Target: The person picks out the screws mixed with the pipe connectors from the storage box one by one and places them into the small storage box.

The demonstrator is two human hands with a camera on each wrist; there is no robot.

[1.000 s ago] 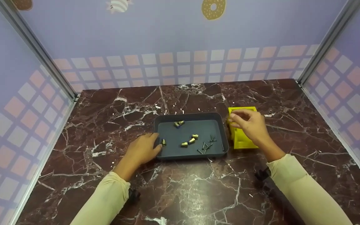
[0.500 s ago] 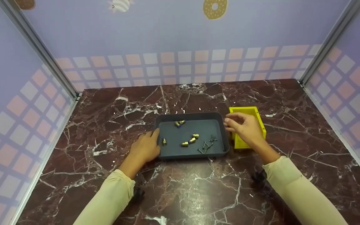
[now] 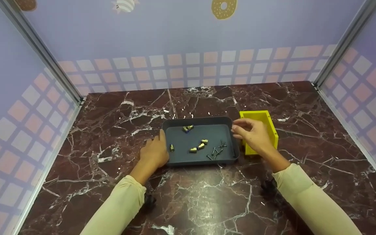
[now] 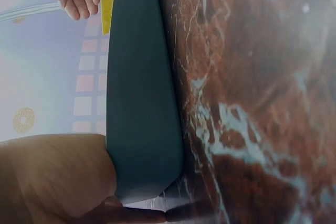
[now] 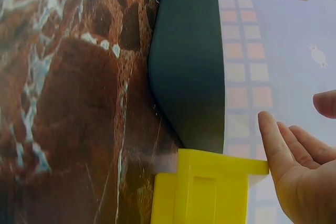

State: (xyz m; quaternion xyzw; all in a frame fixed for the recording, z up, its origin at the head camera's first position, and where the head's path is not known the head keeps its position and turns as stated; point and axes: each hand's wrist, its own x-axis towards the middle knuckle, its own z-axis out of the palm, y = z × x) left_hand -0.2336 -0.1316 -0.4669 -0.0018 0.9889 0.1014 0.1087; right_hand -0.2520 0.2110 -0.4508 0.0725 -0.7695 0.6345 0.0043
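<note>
A dark grey rectangular tray [image 3: 194, 162] lies on the table, holding small brass-coloured fittings [image 3: 201, 146] and thin dark screws [image 3: 214, 152]. My left hand [image 3: 154, 150] rests against the tray's left wall, its forefinger straight along the side; in the left wrist view the palm touches the tray's corner and the other fingers are mostly hidden. Over the gap between the tray's right rim and a yellow plastic bin [image 3: 275, 140], my right hand [image 3: 255, 135] hovers. Its fingers are loosely bent, thumb apart from them in the right wrist view, with nothing visible between them.
The bin stands just right of the tray, its inside partly hidden by my right hand. Small white specks [image 3: 188, 116] lie behind the tray on the marbled table [image 3: 201, 195]. Patterned panels [image 3: 191, 36] enclose the back and both sides.
My right hand has moved left from over the yellow bin toward the tray's right rim. My left hand has shifted slightly forward along the tray's left side, its forefinger now straighter.
</note>
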